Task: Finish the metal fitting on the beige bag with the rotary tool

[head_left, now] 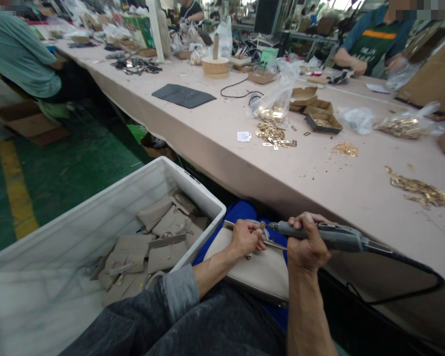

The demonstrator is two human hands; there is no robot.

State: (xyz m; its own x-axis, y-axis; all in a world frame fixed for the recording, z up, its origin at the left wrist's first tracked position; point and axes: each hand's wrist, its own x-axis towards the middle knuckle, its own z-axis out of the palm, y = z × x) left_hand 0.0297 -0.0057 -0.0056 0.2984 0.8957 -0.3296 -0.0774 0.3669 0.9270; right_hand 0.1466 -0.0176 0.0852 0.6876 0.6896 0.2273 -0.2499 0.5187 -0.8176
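A pale beige handbag (261, 274) lies across my lap on blue cloth (241, 210). My left hand (246, 237) is closed at the bag's top edge, its fingers pinching a small gold metal fitting (262, 225). Wrapped in my right hand (307, 242) is a grey electric screwdriver (335, 236), held nearly level with its tip pointing left at the fitting. Whether the tip touches the fitting is too small to tell. A black cord runs from the tool's rear end toward the right.
To my left stands a white plastic bin (163, 165) with several beige bags (166, 254) inside. The long pink-covered table (222, 143) carries piles of gold fittings (270, 132), small boxes (323, 121) and plastic bags. One co-worker (374, 42) works across the table; another (18, 54) sits at left.
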